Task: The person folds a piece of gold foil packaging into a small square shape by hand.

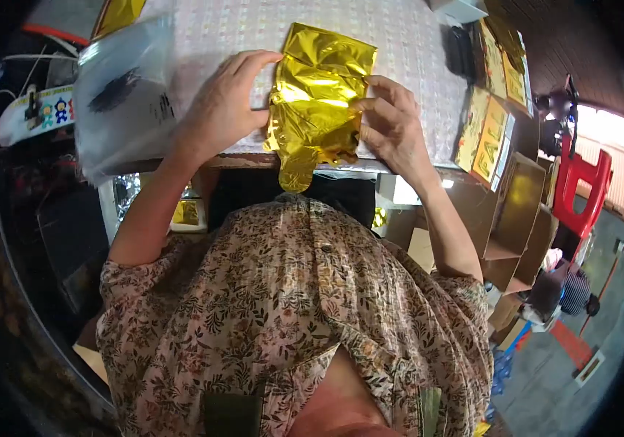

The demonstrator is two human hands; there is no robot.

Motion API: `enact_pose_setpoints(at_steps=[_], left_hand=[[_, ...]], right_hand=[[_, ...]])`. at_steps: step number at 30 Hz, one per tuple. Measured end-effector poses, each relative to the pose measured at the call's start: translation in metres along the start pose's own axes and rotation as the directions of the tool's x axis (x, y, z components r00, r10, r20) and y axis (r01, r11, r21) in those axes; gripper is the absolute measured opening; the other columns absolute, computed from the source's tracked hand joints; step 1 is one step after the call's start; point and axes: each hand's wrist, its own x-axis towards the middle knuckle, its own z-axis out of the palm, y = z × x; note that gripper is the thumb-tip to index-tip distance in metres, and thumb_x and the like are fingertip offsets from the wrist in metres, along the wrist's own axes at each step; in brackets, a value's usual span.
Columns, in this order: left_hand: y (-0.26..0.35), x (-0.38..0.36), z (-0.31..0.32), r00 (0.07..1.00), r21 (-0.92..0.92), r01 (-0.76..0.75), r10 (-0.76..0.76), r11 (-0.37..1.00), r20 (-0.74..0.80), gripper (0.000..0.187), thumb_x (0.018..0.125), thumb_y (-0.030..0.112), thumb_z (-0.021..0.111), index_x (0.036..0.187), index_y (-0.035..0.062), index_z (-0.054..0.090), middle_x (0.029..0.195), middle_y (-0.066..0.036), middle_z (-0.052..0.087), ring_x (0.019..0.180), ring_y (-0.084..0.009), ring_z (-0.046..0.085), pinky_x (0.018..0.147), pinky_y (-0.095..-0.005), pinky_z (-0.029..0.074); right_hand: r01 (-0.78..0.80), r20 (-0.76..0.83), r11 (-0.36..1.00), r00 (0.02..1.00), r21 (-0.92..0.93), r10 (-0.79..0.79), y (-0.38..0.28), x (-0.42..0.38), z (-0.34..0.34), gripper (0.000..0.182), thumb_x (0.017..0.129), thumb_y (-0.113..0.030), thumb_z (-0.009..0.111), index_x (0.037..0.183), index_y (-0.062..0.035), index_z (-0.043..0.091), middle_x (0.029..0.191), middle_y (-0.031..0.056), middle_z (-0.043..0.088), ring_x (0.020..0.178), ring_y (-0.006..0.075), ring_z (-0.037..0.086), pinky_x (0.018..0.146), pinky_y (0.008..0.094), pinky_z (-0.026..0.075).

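Observation:
A shiny gold foil piece point(319, 91), creased and folded like a deflated foil balloon, lies at the front of the table. Its rounded end hangs over the table edge toward my body. At its left edge is my left hand point(228, 102), with the fingertips at the upper corner and the thumb lower down, well apart. My right hand point(395, 124) has curled fingers and thumb on the right edge of the foil. The fingertips of both hands are partly lost against the bright foil.
Clear plastic bags point(126, 102) lie on the left of the patterned tabletop point(213, 25). A black object point(460, 52) and yellow printed packs point(488, 138) sit to the right. Beyond the right edge stand open cardboard boxes point(519, 204) and a red plastic stool point(581, 186).

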Motion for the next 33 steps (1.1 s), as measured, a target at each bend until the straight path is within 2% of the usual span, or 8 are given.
enact_pose_setpoints(at_steps=[3,8,10,15,19,26,28,33], left_hand=[[-0.003,0.004,0.002,1.0,-0.02,-0.02,0.02,1.0,-0.02,0.066,0.078,0.012,0.082,0.139,0.0063,0.057,0.139,-0.014,0.059,0.132,-0.0336,0.056,0.111,-0.0417,0.047],[-0.006,0.02,0.004,0.99,0.022,-0.073,0.075,0.997,-0.12,0.065,0.078,0.008,0.081,0.139,0.0067,0.057,0.137,-0.013,0.061,0.129,-0.0331,0.059,0.109,-0.0412,0.048],[0.0,0.021,0.002,0.953,0.078,-0.252,0.261,0.965,-0.151,0.064,0.076,0.004,0.082,0.136,0.0077,0.059,0.133,-0.013,0.062,0.125,-0.0332,0.061,0.108,-0.0418,0.049],[-0.004,0.012,0.006,0.967,0.061,-0.214,0.22,0.975,-0.127,0.052,0.075,0.002,0.082,0.123,0.0087,0.064,0.126,-0.009,0.065,0.12,-0.0313,0.063,0.104,-0.0421,0.05],[-0.01,0.015,0.009,0.961,0.029,-0.238,0.24,0.971,-0.136,0.043,0.075,0.003,0.081,0.115,0.0094,0.067,0.122,-0.006,0.067,0.118,-0.03,0.063,0.101,-0.0416,0.051],[-0.011,0.017,0.0,0.972,0.023,-0.209,0.21,0.978,-0.103,0.042,0.075,0.006,0.081,0.114,0.0077,0.067,0.122,-0.008,0.068,0.116,-0.0309,0.065,0.101,-0.0405,0.052],[-0.009,0.01,-0.005,0.984,0.037,-0.141,0.145,0.989,-0.106,0.04,0.076,0.005,0.079,0.114,0.0064,0.066,0.122,-0.009,0.068,0.115,-0.0308,0.065,0.1,-0.0406,0.052],[-0.015,0.003,-0.01,0.972,0.068,-0.226,0.23,0.972,-0.045,0.037,0.077,0.003,0.076,0.113,0.0056,0.069,0.121,-0.008,0.07,0.114,-0.0303,0.066,0.099,-0.041,0.053]], right_hand=[[0.02,0.004,1.0,1.0,0.008,-0.02,0.001,0.002,0.003,0.034,0.086,-0.028,0.082,0.116,-0.0136,0.077,0.142,0.0137,0.058,0.133,0.0353,0.05,0.114,0.0488,0.035],[0.025,-0.114,0.999,0.993,-0.039,-0.029,0.0,0.013,0.011,0.029,0.086,-0.025,0.081,0.112,-0.0135,0.077,0.138,0.0118,0.06,0.128,0.0336,0.052,0.111,0.0481,0.037],[0.094,-0.111,0.988,0.988,-0.123,-0.108,0.0,0.014,0.008,0.027,0.085,-0.021,0.082,0.111,-0.0141,0.077,0.134,0.0104,0.061,0.125,0.0322,0.053,0.108,0.0464,0.039],[0.256,-0.065,0.945,0.959,-0.204,-0.274,0.0,0.011,0.009,0.024,0.079,-0.011,0.082,0.103,-0.0141,0.078,0.111,-0.001,0.069,0.11,0.0222,0.061,0.1,0.0428,0.041],[0.275,-0.079,0.933,0.951,-0.232,-0.299,0.0,0.012,0.008,0.024,0.079,-0.01,0.082,0.102,-0.0141,0.078,0.112,-0.0014,0.071,0.108,0.0215,0.063,0.1,0.0419,0.041],[0.28,-0.066,0.926,0.95,-0.254,-0.306,0.002,0.01,0.011,0.023,0.081,-0.011,0.08,0.103,-0.0152,0.078,0.115,-0.0012,0.073,0.111,0.0206,0.063,0.101,0.0424,0.041],[0.268,-0.063,0.933,0.955,-0.241,-0.291,0.002,0.009,0.01,0.022,0.081,-0.011,0.08,0.103,-0.0154,0.078,0.115,-0.0014,0.073,0.112,0.0205,0.064,0.101,0.0424,0.041],[0.258,-0.063,0.94,0.959,-0.221,-0.278,0.001,0.009,0.009,0.022,0.082,-0.012,0.08,0.104,-0.0152,0.079,0.117,-0.0014,0.073,0.112,0.0209,0.064,0.103,0.0423,0.041]])
